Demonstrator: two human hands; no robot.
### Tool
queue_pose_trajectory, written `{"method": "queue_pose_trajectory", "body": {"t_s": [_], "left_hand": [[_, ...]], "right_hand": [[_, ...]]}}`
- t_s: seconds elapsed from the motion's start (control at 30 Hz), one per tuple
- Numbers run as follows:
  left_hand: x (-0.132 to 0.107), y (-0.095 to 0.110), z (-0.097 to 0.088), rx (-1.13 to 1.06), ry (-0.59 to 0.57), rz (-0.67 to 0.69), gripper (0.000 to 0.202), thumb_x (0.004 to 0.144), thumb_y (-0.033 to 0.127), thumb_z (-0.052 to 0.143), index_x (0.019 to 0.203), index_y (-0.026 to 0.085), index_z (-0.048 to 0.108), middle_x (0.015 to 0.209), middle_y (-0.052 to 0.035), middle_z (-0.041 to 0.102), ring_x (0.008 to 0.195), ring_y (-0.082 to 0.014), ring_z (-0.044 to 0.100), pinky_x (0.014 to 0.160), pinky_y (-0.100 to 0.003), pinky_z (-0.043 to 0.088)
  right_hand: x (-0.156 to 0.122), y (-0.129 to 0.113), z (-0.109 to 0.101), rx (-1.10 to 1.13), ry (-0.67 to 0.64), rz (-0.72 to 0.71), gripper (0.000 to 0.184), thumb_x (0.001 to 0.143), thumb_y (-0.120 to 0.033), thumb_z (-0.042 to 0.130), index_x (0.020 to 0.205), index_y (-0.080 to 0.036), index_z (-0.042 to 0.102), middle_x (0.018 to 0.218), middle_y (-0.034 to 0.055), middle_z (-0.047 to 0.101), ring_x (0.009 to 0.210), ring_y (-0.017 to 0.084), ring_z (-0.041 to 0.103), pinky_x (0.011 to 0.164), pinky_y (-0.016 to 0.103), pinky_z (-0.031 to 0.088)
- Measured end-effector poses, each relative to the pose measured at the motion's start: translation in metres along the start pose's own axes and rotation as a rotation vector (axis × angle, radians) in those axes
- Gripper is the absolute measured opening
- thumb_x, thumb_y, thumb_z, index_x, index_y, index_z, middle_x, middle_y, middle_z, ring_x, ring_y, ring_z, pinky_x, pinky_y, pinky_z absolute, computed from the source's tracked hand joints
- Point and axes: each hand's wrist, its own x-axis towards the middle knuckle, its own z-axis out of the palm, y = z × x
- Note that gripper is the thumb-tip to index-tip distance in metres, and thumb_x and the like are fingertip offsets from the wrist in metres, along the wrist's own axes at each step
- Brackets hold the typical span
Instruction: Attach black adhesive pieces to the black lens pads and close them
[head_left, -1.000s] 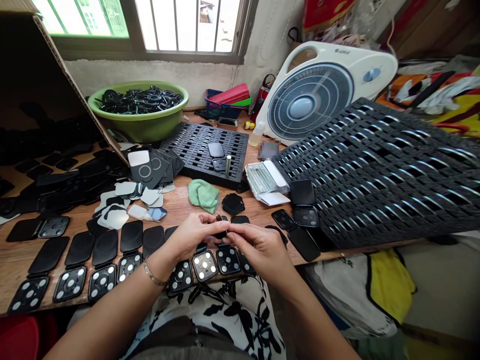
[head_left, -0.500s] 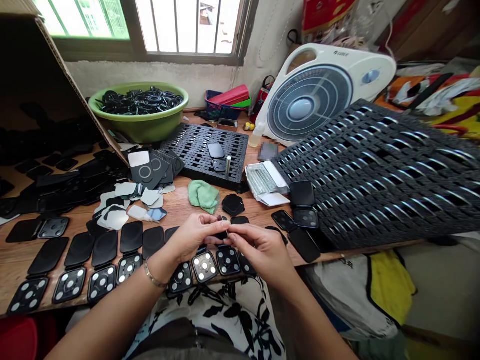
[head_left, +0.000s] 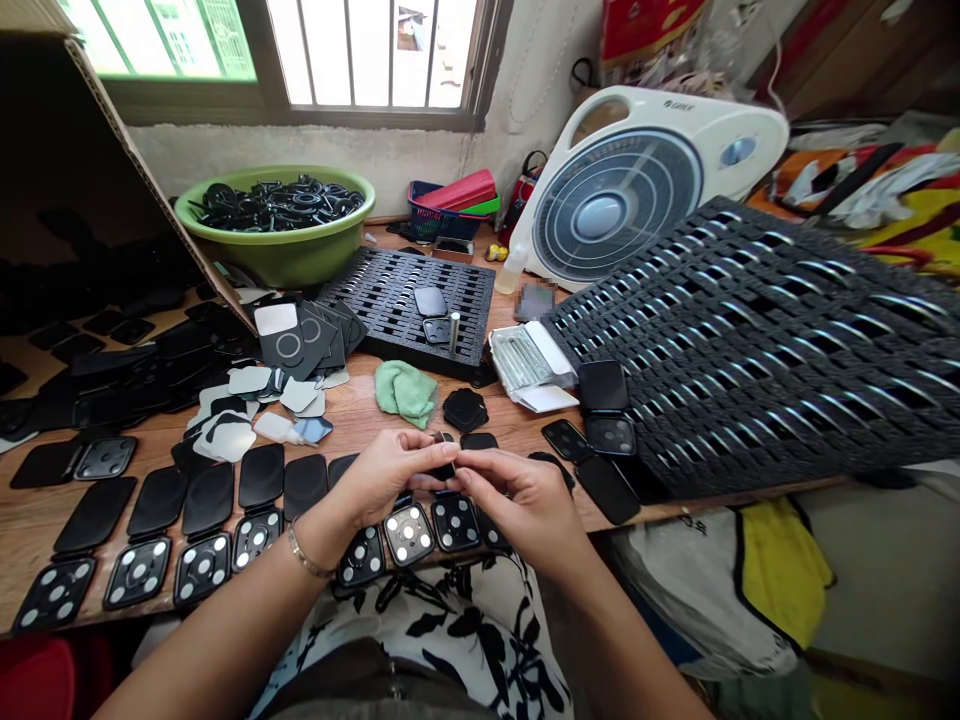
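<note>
My left hand [head_left: 390, 470] is closed, thumb and fingers pinching a small dark piece [head_left: 448, 470] that is mostly hidden. The fingertips of my right hand [head_left: 525, 490] meet it from the other side, pinched together at its edge. Below the hands, along the table's front edge, lies a row of square black hinged cases opened flat. Their lower halves carry round white dots, as on this case [head_left: 409, 533] and the one at far left [head_left: 55, 596]. Dark lids such as this lid [head_left: 208, 497] lie behind them.
A green cloth [head_left: 406, 393], white and grey sheets [head_left: 225, 438] and a box of clear tubes [head_left: 529, 365] lie beyond the hands. A green basin [head_left: 277, 255] of black parts, a box fan [head_left: 615, 190] and black slotted racks [head_left: 780, 360] stand farther back. A cardboard box [head_left: 150, 170] is at left.
The hands stay together in almost the same place, with the fingers barely shifted. The whole view has slid very slightly.
</note>
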Motion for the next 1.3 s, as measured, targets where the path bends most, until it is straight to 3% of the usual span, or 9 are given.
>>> {"method": "queue_pose_trajectory", "body": {"t_s": [0.23,0.37,0.47,0.67,0.8,0.9,1.03,1.2,1.3], "left_hand": [[-0.001,-0.002,0.003,0.014,0.008,0.004,0.048,0.057,0.047,0.091,0.077,0.01,0.068,0.076,-0.0036,0.065,0.066,-0.0142,0.068,0.059,-0.021,0.052],[0.0,-0.005,0.004,0.048,0.066,0.029,0.048,0.056,0.048,0.09,0.069,0.012,0.062,0.069,0.0003,0.062,0.064,-0.0127,0.066,0.062,-0.023,0.053],[0.007,-0.002,0.002,0.144,0.106,0.088,0.044,0.061,0.049,0.087,0.069,0.013,0.062,0.069,0.0,0.063,0.063,-0.0129,0.064,0.063,-0.026,0.055],[0.035,0.022,-0.01,0.223,0.216,0.28,0.017,0.072,0.02,0.076,0.085,0.014,0.068,0.083,-0.0034,0.069,0.076,-0.0155,0.068,0.07,-0.026,0.056],[0.036,0.026,-0.017,0.22,0.239,0.291,0.019,0.074,0.011,0.067,0.092,0.014,0.065,0.092,-0.0041,0.069,0.078,-0.0147,0.069,0.07,-0.026,0.057],[0.024,0.015,-0.012,0.195,0.144,0.231,0.039,0.075,0.011,0.066,0.113,0.015,0.059,0.093,-0.0047,0.07,0.08,-0.0163,0.071,0.069,-0.025,0.057],[0.01,-0.006,0.012,0.143,-0.102,0.105,0.061,0.076,0.018,0.07,0.132,0.017,0.045,0.087,-0.0026,0.069,0.074,-0.0143,0.069,0.069,-0.026,0.057],[0.007,-0.023,0.035,0.172,-0.212,0.036,0.052,0.076,0.023,0.074,0.12,0.014,0.049,0.073,0.0029,0.063,0.067,-0.0114,0.065,0.071,-0.027,0.058],[0.011,-0.024,0.034,0.161,-0.158,0.025,0.041,0.074,0.027,0.076,0.105,0.015,0.052,0.074,0.0017,0.065,0.07,-0.0123,0.068,0.07,-0.025,0.057]], "right_hand": [[-0.001,0.003,0.005,-0.053,0.083,-0.043,0.025,0.091,-0.025,0.056,0.106,-0.022,0.075,0.094,0.0062,0.077,0.072,0.018,0.074,0.069,0.028,0.061],[-0.005,-0.001,0.003,0.078,0.021,0.053,0.026,0.088,-0.032,0.063,0.109,-0.021,0.074,0.101,0.0088,0.077,0.082,0.022,0.075,0.075,0.032,0.062],[0.001,0.005,-0.001,0.193,0.045,0.198,0.03,0.084,-0.039,0.068,0.104,-0.017,0.075,0.087,0.0091,0.078,0.075,0.023,0.075,0.07,0.034,0.063],[0.048,0.042,-0.015,0.159,0.21,0.353,0.038,0.08,-0.044,0.07,0.097,-0.011,0.073,0.072,0.0089,0.075,0.063,0.02,0.073,0.058,0.031,0.061],[0.054,0.054,-0.027,-0.008,0.284,0.372,0.029,0.076,-0.037,0.072,0.094,-0.014,0.075,0.07,0.0075,0.074,0.053,0.019,0.068,0.056,0.032,0.057],[0.032,0.046,-0.03,-0.109,0.31,0.295,0.03,0.08,-0.039,0.068,0.101,-0.018,0.075,0.084,0.0079,0.076,0.064,0.02,0.07,0.065,0.033,0.057],[-0.005,0.031,-0.02,-0.091,0.106,0.219,0.039,0.082,-0.042,0.068,0.114,-0.019,0.072,0.09,0.0062,0.074,0.07,0.018,0.066,0.059,0.028,0.053],[-0.027,0.03,-0.02,0.044,0.096,0.259,0.029,0.088,-0.044,0.061,0.095,-0.019,0.074,0.09,0.0064,0.07,0.076,0.018,0.066,0.063,0.027,0.055],[-0.035,0.042,-0.039,-0.067,0.186,0.251,0.033,0.089,-0.043,0.059,0.11,-0.019,0.07,0.101,0.0091,0.07,0.083,0.021,0.067,0.069,0.032,0.057]]}}
